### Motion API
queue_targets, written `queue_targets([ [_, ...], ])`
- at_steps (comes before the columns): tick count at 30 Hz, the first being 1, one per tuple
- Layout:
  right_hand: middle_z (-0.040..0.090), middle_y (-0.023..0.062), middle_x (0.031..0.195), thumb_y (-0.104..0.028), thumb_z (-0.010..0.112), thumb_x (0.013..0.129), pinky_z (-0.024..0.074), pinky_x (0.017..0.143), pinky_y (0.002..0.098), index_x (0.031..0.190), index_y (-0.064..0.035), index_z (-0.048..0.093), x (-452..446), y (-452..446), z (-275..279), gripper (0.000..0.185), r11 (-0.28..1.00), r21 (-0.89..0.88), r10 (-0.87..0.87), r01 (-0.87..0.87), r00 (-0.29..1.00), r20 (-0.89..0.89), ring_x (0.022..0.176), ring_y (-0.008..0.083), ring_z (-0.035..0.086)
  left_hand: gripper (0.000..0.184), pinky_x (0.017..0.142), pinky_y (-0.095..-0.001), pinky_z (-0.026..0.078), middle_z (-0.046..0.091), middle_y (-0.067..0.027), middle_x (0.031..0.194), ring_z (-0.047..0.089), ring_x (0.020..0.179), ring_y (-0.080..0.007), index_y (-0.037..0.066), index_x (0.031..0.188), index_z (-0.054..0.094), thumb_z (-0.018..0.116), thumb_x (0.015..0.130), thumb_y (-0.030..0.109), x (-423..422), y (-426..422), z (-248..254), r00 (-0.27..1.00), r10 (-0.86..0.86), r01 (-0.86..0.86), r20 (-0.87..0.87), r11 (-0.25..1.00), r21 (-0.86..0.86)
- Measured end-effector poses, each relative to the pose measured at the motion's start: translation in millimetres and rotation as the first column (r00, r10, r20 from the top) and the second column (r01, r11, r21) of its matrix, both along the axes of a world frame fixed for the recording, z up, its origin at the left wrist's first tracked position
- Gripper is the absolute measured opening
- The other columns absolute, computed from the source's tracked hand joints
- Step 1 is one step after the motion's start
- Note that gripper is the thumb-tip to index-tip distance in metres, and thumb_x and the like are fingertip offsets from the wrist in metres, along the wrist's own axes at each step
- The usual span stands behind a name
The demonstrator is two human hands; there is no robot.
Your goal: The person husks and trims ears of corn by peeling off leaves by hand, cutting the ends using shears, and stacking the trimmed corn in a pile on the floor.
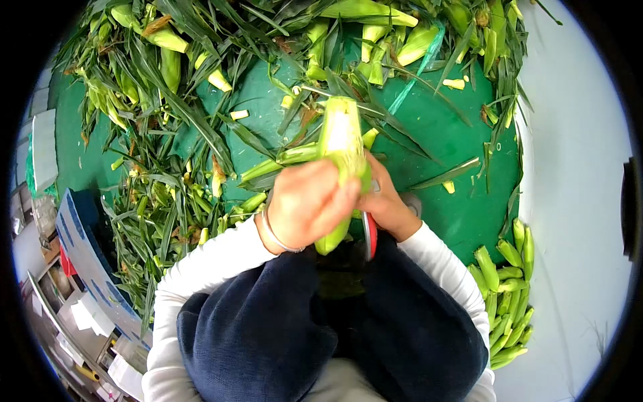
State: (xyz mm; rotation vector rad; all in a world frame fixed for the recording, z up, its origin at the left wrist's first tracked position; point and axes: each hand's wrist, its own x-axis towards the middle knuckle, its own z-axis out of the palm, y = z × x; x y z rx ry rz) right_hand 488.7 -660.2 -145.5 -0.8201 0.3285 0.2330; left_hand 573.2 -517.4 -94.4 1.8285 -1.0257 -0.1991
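Note:
An ear of corn (342, 134) in green husk points away from me between my hands, its pale cut stalk end at the top. My left hand (309, 201), a bracelet on its wrist, is closed around the husk, with fingers slightly blurred. On the other side my right hand (388, 204) presses against the ear, fingers closed. Below its palm sticks out a red and grey handle (370, 236) of a tool; its working end is hidden. Loose leaves and stalk pieces (295, 155) lie just beyond my hands on the green floor covering (442, 228).
A heap of corn ears and leaves (201, 40) spreads across the far side. More stripped leaves (161, 221) pile up at left, beside a blue and grey panel (100, 251). Trimmed ears (509, 301) are stacked at right along a pale wall (569, 201).

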Motion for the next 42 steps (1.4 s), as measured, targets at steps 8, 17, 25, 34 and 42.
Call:
queue_targets([
  [8, 0.051, 0.0038, 0.114, -0.017, 0.08, 0.064, 0.0394, 0.091, 0.0282, 0.131, -0.0031, 0.037, -3.7, -8.5, -6.9, 0.081, 0.962, -0.268, 0.078, -0.051, 0.993, 0.09, 0.105, 0.0118, 0.047, 0.013, 0.046, -0.0323, 0.046, 0.057, -0.0113, 0.069, 0.056, 0.054, -0.0242, 0.0, 0.068, 0.055, 0.067, 0.073, 0.001, -2.0, -6.1, 5.1, 0.964, -0.217, 0.244, 0.154, 0.951, -0.189],
  [17, 0.053, 0.006, 0.11, -0.021, 0.08, 0.066, 0.0409, 0.089, 0.0292, 0.129, -0.0019, 0.038, -4.3, -6.8, -10.9, 0.078, 0.951, -0.305, 0.06, -0.042, 0.997, 0.047, 0.101, 0.0133, 0.05, 0.01, 0.047, -0.0326, 0.046, 0.058, -0.0119, 0.067, 0.058, 0.056, -0.0254, 0.0, 0.073, 0.058, 0.066, 0.078, 0.004, -1.1, 1.2, 2.3, 0.978, -0.21, 0.207, -0.012, 0.973, -0.106],
  [25, 0.056, 0.0109, 0.113, -0.013, 0.078, 0.07, 0.0462, 0.088, 0.0339, 0.121, -0.0007, 0.042, -20.4, -2.3, -31.1, 0.063, 0.824, -0.507, 0.224, -0.254, 0.967, -0.121, 0.099, 0.0186, 0.056, 0.024, 0.061, -0.0237, 0.05, 0.068, -0.0064, 0.077, 0.06, 0.067, -0.0091, -0.004, 0.084, 0.063, 0.051, 0.095, 0.014, 10.2, 54.4, 18.1, 0.596, 0.194, -0.377, -0.779, 0.924, -0.059],
  [34, 0.058, 0.008, 0.109, -0.013, 0.068, 0.079, 0.0442, 0.075, 0.0307, 0.118, -0.0047, 0.046, -5.5, -42.5, -20.1, 0.045, 0.749, -0.634, 0.069, -0.191, 0.975, -0.211, 0.09, 0.0169, 0.056, 0.022, 0.087, -0.0417, 0.052, 0.059, -0.0025, 0.078, 0.062, 0.076, -0.015, -0.001, 0.086, 0.061, 0.052, 0.093, 0.018, -122.0, 303.8, 72.9, 0.284, 0.539, -0.949, -0.793, 0.278, -0.15],
  [42, 0.061, 0.0136, 0.105, -0.019, 0.066, 0.083, 0.0512, 0.069, 0.0304, 0.125, -0.0014, 0.044, 73.0, -158.8, -44.1, 0.05, 0.331, -0.93, 0.31, -0.159, 0.949, -0.052, 0.082, 0.0185, 0.061, 0.024, 0.073, -0.0354, 0.056, 0.055, -0.0049, 0.071, 0.062, 0.072, -0.0191, -0.001, 0.078, 0.056, 0.053, 0.093, 0.017, -367.1, 492.2, 94.5, -0.329, 0.647, -0.567, -0.688, -0.718, -0.403],
])
